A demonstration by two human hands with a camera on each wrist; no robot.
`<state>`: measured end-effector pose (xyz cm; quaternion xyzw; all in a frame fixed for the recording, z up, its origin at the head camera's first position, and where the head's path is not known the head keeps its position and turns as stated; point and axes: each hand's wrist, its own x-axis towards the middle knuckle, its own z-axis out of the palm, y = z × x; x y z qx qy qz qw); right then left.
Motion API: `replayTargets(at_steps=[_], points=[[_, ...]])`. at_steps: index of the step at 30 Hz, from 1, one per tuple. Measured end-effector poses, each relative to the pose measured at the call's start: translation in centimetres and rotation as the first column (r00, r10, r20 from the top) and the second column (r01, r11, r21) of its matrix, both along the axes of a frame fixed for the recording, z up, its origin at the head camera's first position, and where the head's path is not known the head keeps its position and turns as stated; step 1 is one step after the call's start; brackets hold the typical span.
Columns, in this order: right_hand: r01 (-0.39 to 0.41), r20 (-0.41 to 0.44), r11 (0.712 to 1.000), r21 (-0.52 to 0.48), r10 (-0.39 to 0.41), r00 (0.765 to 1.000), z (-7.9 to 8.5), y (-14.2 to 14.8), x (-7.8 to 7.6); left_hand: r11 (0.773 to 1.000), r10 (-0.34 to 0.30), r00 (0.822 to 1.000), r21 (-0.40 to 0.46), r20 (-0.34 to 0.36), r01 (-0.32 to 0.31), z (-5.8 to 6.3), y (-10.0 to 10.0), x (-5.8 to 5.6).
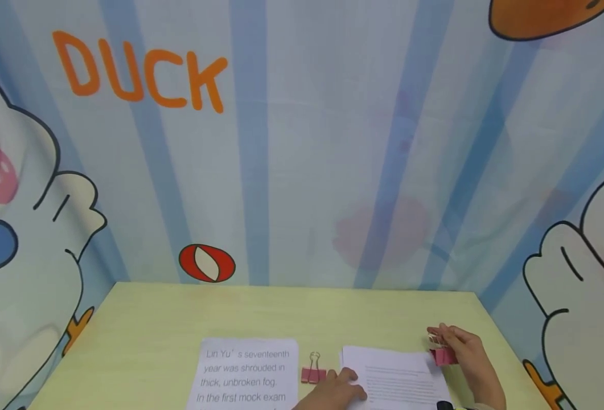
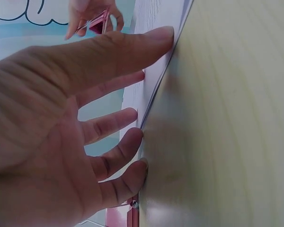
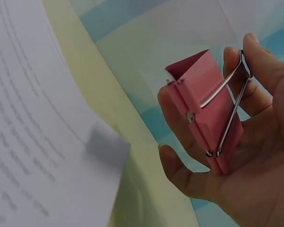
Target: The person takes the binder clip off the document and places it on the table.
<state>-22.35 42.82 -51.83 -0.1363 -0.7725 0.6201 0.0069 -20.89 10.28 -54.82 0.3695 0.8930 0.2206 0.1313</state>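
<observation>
My right hand (image 1: 475,360) grips a pink binder clip (image 1: 443,357) by its wire handles, near the top right corner of a stack of printed paper (image 1: 401,376). In the right wrist view the binder clip (image 3: 210,109) lies against the fingers, apart from the paper's corner (image 3: 109,146). My left hand (image 1: 332,392) touches the left edge of the stack. Seen from the left wrist, the left hand (image 2: 71,109) has its fingers spread and loosely bent along the paper's edge (image 2: 154,90), holding nothing between them.
Another pink binder clip (image 1: 313,375) lies on the pale yellow table (image 1: 281,310), between the stack and a large-print sheet (image 1: 245,370) on the left. A striped cartoon curtain (image 1: 312,142) stands behind the table. A small black object (image 1: 444,405) shows at the bottom edge.
</observation>
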Motion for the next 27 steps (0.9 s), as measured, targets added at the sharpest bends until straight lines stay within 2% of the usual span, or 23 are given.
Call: replayTargets(at_steps=[5, 11, 20, 27], points=[[0.026, 0.076, 1.0, 0.01, -0.026, 0.997, -0.4, 1.5, 0.7, 1.0, 0.019, 1.0, -0.002, 0.011, -0.019, -0.1, -0.2, 0.0], [0.009, 0.133, 0.992, 0.123, -0.025, 0.991, -1.0, 2.9, 1.2, 1.0, 0.005, 0.999, -0.014, -0.052, -0.006, -0.3, -0.3, -0.1], [-0.025, 0.163, 0.973, 0.229, -0.013, 0.987, -2.6, 4.1, 1.6, 1.0, 0.002, 0.999, 0.016, -0.047, -0.001, -0.6, -0.6, 0.0], [-0.039, 0.17, 0.966, 0.255, -0.005, 0.985, -3.4, 4.6, 2.4, 0.999, -0.006, 0.999, 0.043, -0.042, 0.008, -1.3, -0.6, 0.3]])
